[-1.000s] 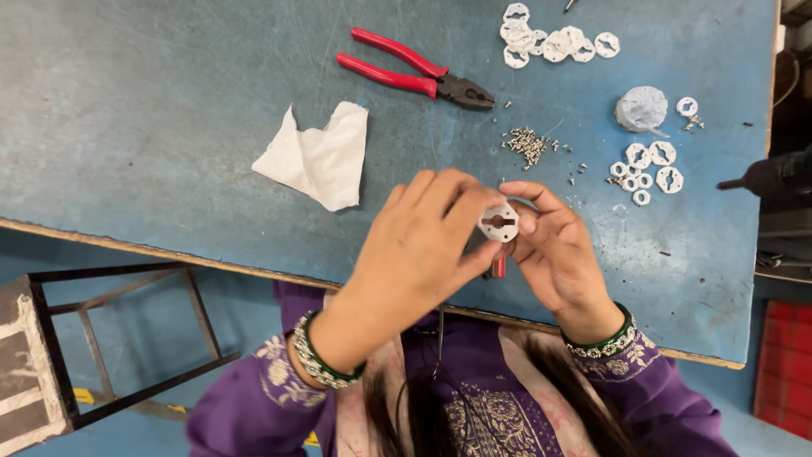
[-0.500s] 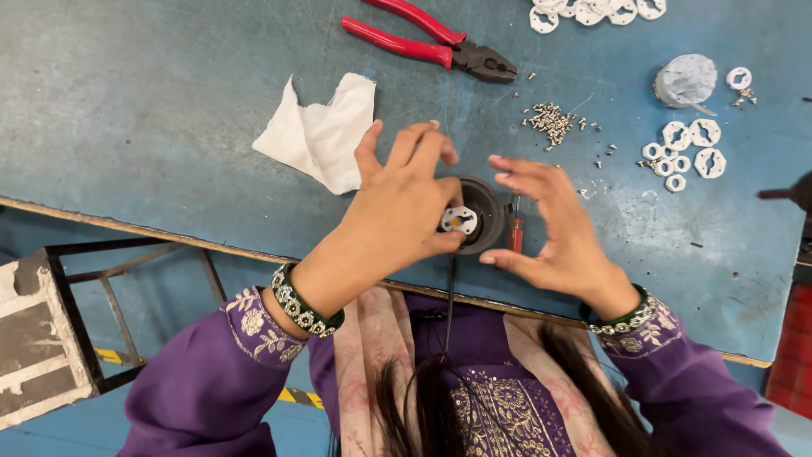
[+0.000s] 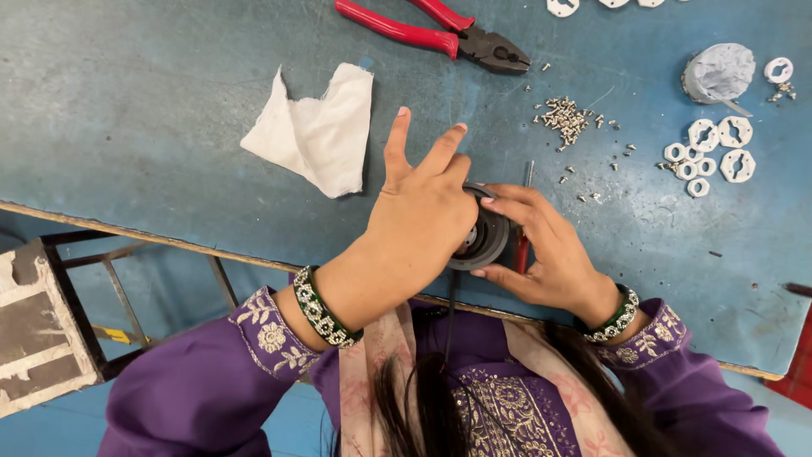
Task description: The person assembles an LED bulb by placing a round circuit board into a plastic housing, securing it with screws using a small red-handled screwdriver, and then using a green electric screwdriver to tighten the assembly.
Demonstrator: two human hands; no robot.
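Both hands meet at the near edge of the blue table (image 3: 169,127) around a round black part (image 3: 489,239). The left hand (image 3: 423,211) lies over the part, thumb side pressed on it, two fingers lifted. The right hand (image 3: 541,254) cups the part from the side with curled fingers. A white cloth (image 3: 317,131) lies just beside, red pliers (image 3: 431,30) and small screws (image 3: 562,114) farther away.

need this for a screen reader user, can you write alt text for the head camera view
Seen from above, a person's left hand and right hand together hold a round black part at the near edge of a blue worktable. On the table lie a white cloth, red-handled pliers, a pile of small screws and white plastic rings.
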